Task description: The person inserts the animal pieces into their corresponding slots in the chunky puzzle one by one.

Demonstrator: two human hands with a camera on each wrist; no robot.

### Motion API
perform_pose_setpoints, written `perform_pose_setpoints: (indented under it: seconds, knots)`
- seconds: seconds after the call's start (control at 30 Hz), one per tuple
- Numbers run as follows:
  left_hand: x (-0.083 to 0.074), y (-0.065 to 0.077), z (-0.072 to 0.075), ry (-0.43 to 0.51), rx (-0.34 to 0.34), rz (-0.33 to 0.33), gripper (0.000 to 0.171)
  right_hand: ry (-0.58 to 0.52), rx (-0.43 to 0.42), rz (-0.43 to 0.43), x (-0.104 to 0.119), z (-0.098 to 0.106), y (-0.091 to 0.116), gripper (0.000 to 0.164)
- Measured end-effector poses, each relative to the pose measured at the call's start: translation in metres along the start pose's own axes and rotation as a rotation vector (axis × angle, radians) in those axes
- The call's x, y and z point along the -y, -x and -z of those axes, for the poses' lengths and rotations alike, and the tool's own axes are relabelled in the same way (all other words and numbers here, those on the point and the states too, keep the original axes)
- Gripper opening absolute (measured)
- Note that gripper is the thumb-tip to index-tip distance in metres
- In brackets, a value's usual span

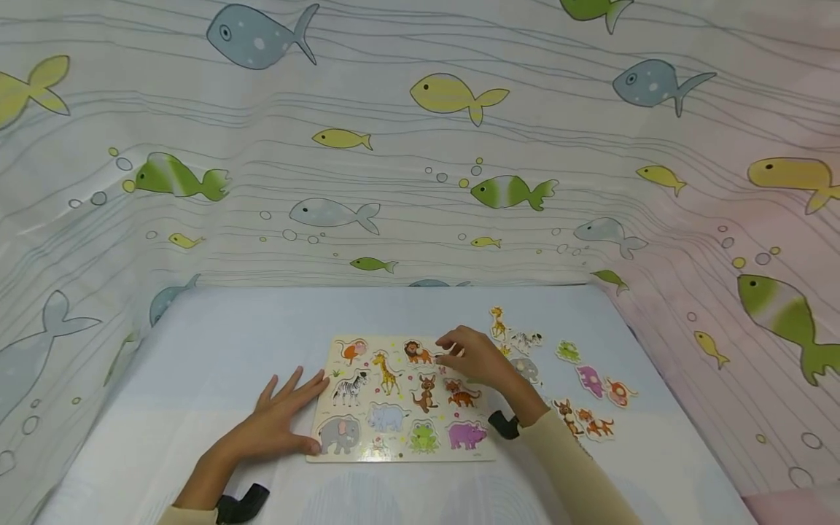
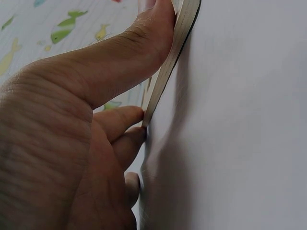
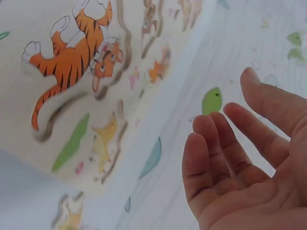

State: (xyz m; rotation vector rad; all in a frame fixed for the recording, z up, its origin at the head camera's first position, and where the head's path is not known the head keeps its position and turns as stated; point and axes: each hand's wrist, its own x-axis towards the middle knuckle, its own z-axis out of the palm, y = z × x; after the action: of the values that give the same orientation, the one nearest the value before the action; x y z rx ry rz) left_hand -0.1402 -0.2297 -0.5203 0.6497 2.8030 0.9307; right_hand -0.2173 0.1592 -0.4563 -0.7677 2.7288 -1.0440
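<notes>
A cream wooden puzzle board [image 1: 407,450] printed with animals in cut-out shapes lies on the table. My left hand [image 1: 282,419] rests at its left side, fingers spread, the thumb at the lower left corner. In the left wrist view, the thumb and fingertips touch the board's edge [image 2: 165,72]. My right hand [image 1: 482,357] hovers over the upper right corner, beside the lion [image 1: 418,352]. Its fingers are loosely bent with nothing between them in the right wrist view, where the board's tiger picture [image 3: 72,60] shows close up.
Right of the board lie loose animal pieces: a giraffe [image 1: 498,323], zebra [image 1: 527,341], grey animal [image 1: 525,370], frog [image 1: 568,351], purple hippo [image 1: 590,381], monkey [image 1: 620,391], kangaroo [image 1: 566,415] and tiger [image 1: 596,424]. A fish-patterned curtain [image 1: 407,168] surrounds the table.
</notes>
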Motion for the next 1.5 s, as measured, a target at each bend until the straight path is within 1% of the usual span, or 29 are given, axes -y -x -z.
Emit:
perform_pose_setpoints:
  seconds: [0.17,0.27,0.43,0.53,0.6,0.73,0.87,0.97,1.1,1.2,1.3,1.5]
  knots:
    - [0.0,-0.001,-0.001,-0.004,-0.014,-0.031,0.111,0.012,-0.027,-0.011,0.003,0.014,0.023,0.029]
    - [-0.001,-0.004,-0.002,0.001,-0.009,-0.034,0.111,0.033,-0.057,-0.051,0.0,0.022,0.041,0.028]
    - [-0.002,-0.008,0.0,-0.012,0.004,-0.029,0.111,0.063,-0.118,-0.126,-0.013,0.035,0.072,0.027]
    - [-0.001,-0.009,0.002,0.0,0.008,-0.011,0.111,0.086,-0.154,-0.15,-0.023,0.043,0.087,0.027]
    - [-0.001,-0.008,0.002,0.006,0.009,-0.012,0.111,0.098,-0.176,-0.158,-0.03,0.048,0.095,0.027]
    - [0.001,-0.003,0.002,0.011,0.003,-0.012,0.111,0.122,-0.2,-0.14,-0.042,0.058,0.108,0.026]
    - [0.002,0.001,0.002,0.022,-0.012,-0.01,0.111,0.156,-0.235,-0.127,-0.05,0.069,0.12,0.026]
    - [0.002,0.0,0.002,0.023,-0.018,-0.01,0.111,0.163,-0.263,-0.145,-0.054,0.076,0.13,0.027]
    - [0.002,-0.003,0.004,0.016,-0.02,-0.018,0.111,0.143,-0.275,-0.199,-0.059,0.082,0.142,0.028]
    - [0.002,-0.004,0.006,0.009,-0.028,-0.023,0.111,0.118,-0.274,-0.231,-0.063,0.084,0.149,0.03]
    - [0.001,-0.002,0.006,0.008,-0.033,-0.026,0.11,0.116,-0.27,-0.252,-0.067,0.084,0.156,0.031]
    - [-0.001,0.003,0.001,0.024,-0.014,-0.025,0.109,0.147,-0.287,-0.274,-0.078,0.082,0.171,0.029]
